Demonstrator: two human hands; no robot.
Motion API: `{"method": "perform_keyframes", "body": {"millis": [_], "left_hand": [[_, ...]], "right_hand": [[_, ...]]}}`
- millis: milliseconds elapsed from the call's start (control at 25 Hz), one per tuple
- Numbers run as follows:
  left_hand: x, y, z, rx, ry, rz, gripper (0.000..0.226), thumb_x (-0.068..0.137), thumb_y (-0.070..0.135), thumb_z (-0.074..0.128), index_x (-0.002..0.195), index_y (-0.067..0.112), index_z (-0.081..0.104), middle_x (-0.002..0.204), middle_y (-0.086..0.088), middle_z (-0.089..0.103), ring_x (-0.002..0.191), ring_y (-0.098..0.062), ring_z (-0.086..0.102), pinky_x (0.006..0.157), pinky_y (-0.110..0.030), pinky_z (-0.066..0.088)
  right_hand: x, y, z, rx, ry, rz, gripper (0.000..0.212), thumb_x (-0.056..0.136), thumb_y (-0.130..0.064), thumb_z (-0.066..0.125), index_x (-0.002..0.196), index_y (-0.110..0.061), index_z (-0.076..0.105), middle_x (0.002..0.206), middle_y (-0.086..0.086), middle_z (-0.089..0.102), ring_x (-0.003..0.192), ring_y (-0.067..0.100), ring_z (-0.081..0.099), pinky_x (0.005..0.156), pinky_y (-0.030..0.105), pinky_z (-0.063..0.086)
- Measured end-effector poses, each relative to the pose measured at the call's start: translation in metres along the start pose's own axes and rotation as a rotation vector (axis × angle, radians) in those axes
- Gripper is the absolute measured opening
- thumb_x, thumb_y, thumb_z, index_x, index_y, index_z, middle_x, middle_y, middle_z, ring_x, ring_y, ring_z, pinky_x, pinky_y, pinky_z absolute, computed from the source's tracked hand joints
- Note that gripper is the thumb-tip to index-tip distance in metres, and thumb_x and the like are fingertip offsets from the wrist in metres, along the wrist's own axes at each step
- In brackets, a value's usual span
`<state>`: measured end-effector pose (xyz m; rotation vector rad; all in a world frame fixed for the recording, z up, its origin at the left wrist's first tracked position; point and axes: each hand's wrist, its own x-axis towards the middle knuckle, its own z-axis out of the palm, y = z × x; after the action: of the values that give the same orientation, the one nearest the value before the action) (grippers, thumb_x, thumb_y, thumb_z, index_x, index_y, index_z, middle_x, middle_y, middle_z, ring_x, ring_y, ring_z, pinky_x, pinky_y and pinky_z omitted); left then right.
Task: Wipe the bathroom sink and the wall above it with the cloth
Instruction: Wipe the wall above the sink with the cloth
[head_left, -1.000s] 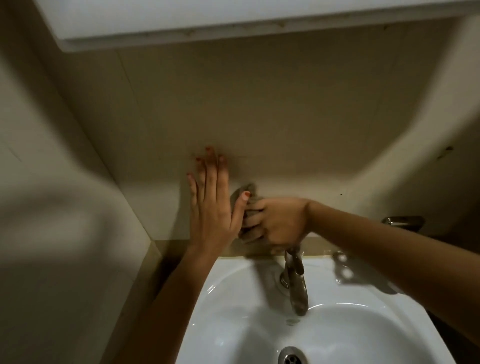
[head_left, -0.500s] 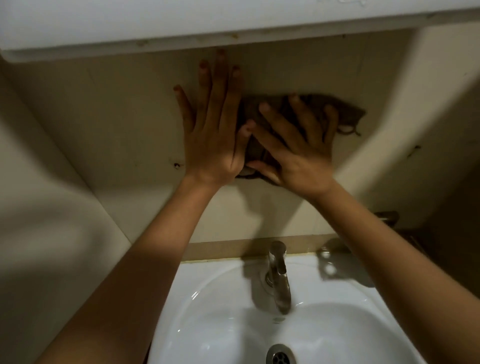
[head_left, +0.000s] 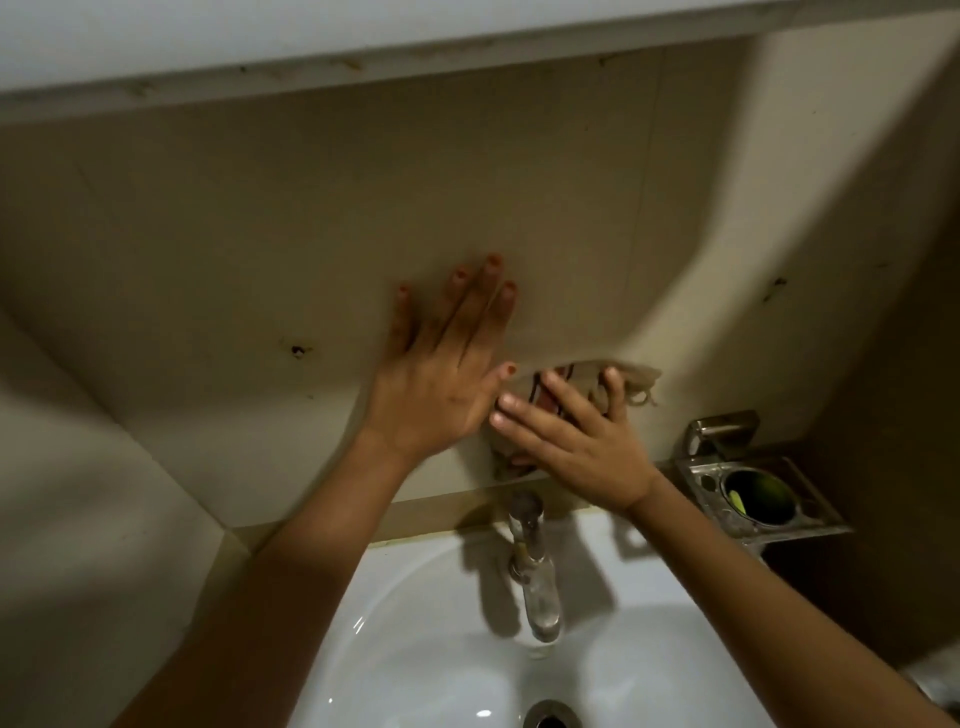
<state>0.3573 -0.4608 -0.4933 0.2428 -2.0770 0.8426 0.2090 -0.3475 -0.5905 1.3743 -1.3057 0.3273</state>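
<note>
A beige, frayed cloth is pressed flat against the tan tiled wall just above the tap. My right hand lies spread over the cloth and holds it to the wall. My left hand rests flat on the bare wall right beside it, fingers pointing up, its thumb touching my right fingers. Below them the white sink fills the lower middle, with a chrome tap at its back edge and the drain at the bottom.
A white cabinet underside overhangs the wall at the top. A metal holder with a round cup opening is fixed to the right of the tap. The left side wall meets the tiled wall at a corner. Dark spots mark the tiles.
Both hands and the cloth have slid down the wall from just under the cabinet to just above the tap, after rising there from low on the wall a second ago.
</note>
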Motion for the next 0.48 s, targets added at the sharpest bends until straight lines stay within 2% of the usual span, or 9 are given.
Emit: {"method": "perform_keyframes", "body": {"millis": [120, 200, 320, 400, 480], "left_hand": [[0.037, -0.014, -0.004, -0.06, 0.091, -0.113, 0.056, 0.095, 0.041, 0.036, 0.14, 0.009, 0.029, 0.145, -0.014, 0.041, 0.138, -0.031, 0.017, 0.111, -0.054, 0.004], [0.052, -0.018, -0.006, -0.032, 0.117, -0.126, 0.052, 0.096, 0.041, 0.031, 0.139, 0.012, 0.037, 0.143, -0.01, 0.046, 0.134, -0.033, 0.026, 0.109, -0.056, 0.006], [0.054, -0.013, -0.008, 0.049, 0.115, -0.127, 0.051, 0.094, 0.039, 0.04, 0.138, 0.014, 0.042, 0.141, -0.006, 0.049, 0.132, -0.035, 0.037, 0.106, -0.06, 0.014], [0.051, -0.013, -0.007, 0.065, 0.101, -0.106, 0.061, 0.089, 0.047, 0.044, 0.139, 0.012, 0.04, 0.142, -0.006, 0.048, 0.131, -0.036, 0.038, 0.104, -0.061, 0.012], [0.047, -0.015, -0.003, 0.07, 0.082, -0.074, 0.079, 0.082, 0.063, 0.044, 0.141, 0.011, 0.035, 0.144, -0.006, 0.044, 0.134, -0.034, 0.031, 0.108, -0.059, 0.006]], "right_hand": [[0.072, 0.046, -0.019, 0.087, 0.157, 0.319, 0.046, 0.095, -0.05, 0.044, 0.138, -0.035, 0.037, 0.143, 0.0, 0.034, 0.131, 0.036, 0.026, 0.105, 0.061, 0.014], [0.108, 0.077, -0.028, 0.124, 0.22, 0.461, 0.043, 0.096, -0.05, 0.039, 0.135, -0.032, 0.041, 0.141, 0.009, 0.039, 0.129, 0.038, 0.025, 0.102, 0.063, 0.02], [0.113, 0.084, -0.031, 0.114, 0.259, 0.561, 0.046, 0.094, -0.051, 0.038, 0.133, -0.026, 0.042, 0.138, 0.016, 0.046, 0.128, 0.037, 0.026, 0.099, 0.064, 0.027], [0.084, 0.063, -0.026, 0.143, 0.238, 0.628, 0.05, 0.093, -0.055, 0.037, 0.133, -0.025, 0.039, 0.142, 0.016, 0.038, 0.129, 0.037, 0.025, 0.099, 0.065, 0.024], [0.041, 0.033, -0.016, 0.194, 0.165, 0.692, 0.057, 0.091, -0.06, 0.036, 0.139, -0.029, 0.03, 0.156, 0.007, 0.016, 0.138, 0.031, 0.013, 0.1, 0.064, 0.019]]}}
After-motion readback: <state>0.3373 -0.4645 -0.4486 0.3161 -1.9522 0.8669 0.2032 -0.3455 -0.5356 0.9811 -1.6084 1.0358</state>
